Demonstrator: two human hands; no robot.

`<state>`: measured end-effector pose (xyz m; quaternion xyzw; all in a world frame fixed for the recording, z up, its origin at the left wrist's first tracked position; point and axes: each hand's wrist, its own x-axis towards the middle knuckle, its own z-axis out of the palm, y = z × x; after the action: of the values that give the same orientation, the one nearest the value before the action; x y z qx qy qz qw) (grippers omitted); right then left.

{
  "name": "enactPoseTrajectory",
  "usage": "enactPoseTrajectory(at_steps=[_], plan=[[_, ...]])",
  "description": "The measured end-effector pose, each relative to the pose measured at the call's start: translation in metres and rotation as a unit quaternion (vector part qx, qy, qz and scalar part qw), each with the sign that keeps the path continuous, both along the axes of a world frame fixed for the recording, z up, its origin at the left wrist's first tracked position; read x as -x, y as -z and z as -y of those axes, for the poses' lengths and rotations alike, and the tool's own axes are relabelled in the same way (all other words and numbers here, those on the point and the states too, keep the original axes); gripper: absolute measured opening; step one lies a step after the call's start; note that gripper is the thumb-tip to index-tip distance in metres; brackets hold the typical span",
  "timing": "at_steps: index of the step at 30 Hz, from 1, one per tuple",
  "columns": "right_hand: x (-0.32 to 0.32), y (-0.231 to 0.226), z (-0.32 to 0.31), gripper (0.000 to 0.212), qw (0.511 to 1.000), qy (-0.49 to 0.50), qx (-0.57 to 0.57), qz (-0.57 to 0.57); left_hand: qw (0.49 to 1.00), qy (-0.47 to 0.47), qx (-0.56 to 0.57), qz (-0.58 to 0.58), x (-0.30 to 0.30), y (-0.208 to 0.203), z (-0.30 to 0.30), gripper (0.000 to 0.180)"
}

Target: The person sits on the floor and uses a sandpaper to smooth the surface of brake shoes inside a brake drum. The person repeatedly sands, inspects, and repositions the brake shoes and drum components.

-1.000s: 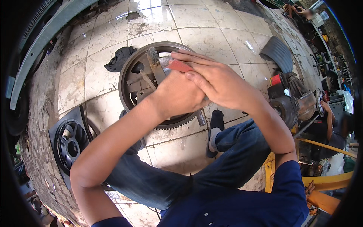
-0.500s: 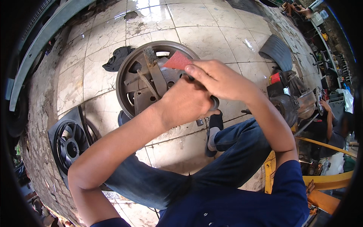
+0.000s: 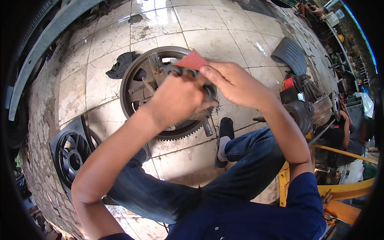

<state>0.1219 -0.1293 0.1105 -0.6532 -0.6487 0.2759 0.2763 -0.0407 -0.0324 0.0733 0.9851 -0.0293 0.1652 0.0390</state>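
My left hand (image 3: pixel 176 98) is closed round a dark metal part (image 3: pixel 209 93), whose rounded ends show at the fingers. Motion blurs that part, so its full shape is unclear. Pinched between thumb and fingers of my right hand (image 3: pixel 234 84) is a folded piece of red sandpaper (image 3: pixel 193 61), right beside the metal part. Beneath both hands a large toothed flywheel (image 3: pixel 127 90) lies on the tiles. A brush (image 3: pixel 155 62) with worn bristles rests on it, its handle partly hidden by my left hand. A short metal cylinder (image 3: pixel 207 127) shows at the flywheel's near right edge.
A black cloth (image 3: pixel 122 65) lies left of the flywheel. Further left stands a cooling fan (image 3: pixel 72 156). On the right are a ribbed dark mat (image 3: pixel 290 56), a greasy mechanical assembly (image 3: pixel 300 108) and yellow metal bars (image 3: pixel 348 192). Another person (image 3: pixel 354 132) works at far right.
My left hand has moved left with the metal part, uncovering the flywheel's near toothed edge and the metal cylinder. My right hand stays nearly in place, the sandpaper tilted slightly differently.
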Motion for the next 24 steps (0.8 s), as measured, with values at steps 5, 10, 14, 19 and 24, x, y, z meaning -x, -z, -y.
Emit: enactPoseTrajectory(at_steps=[5,10,14,19,24], plan=[[0.004,0.005,-0.003,0.039,0.999,0.004,-0.029,-0.017,1.000,-0.001,-0.012,0.006,0.002,0.000,-0.010,0.044],[0.006,0.001,-0.005,0.041,0.997,0.020,0.047,-0.055,0.999,0.022,0.027,0.017,-0.005,0.000,0.013,0.050],[0.001,-0.001,-0.001,0.043,0.998,0.020,0.028,-0.049,1.000,-0.007,-0.006,-0.002,0.004,0.000,-0.006,0.050],[0.008,0.015,-0.007,0.041,0.997,-0.022,-0.049,-0.055,0.999,0.012,0.032,-0.011,0.004,-0.005,0.006,0.049],[0.008,0.003,-0.003,0.039,0.997,0.050,0.024,-0.059,0.997,-0.070,0.022,-0.031,0.012,-0.010,-0.019,0.049]])
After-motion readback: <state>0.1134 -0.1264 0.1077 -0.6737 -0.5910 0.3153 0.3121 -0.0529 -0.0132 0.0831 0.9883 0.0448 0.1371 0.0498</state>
